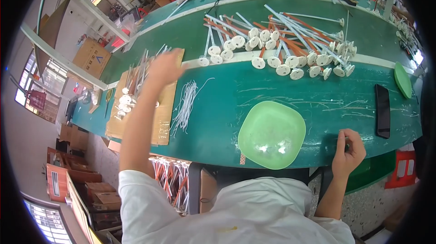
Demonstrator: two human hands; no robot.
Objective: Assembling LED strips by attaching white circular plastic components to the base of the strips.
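Note:
My left hand [164, 68] reaches out over the far part of a flat cardboard sheet [162, 121] on the left of the green table. It is smeared by motion, so its fingers and anything in them cannot be made out. Under and beside that arm lie thin rods with white round heads [126, 101], partly hidden by the forearm. A bundle of thin white ties [185, 108] lies just right of the cardboard. My right hand [349, 151] rests near the table's front edge, fingers curled in, with nothing visible in them. A light green square dish [272, 134] sits between my hands, holding nothing.
A large pile of white and orange rods with white disc ends [290, 58] spreads across the table's back strip. On the right lie a black phone [383, 111] and another green dish [402, 80]. Scissors [108, 101] lie left of the cardboard; a red stool [402, 169] stands at right.

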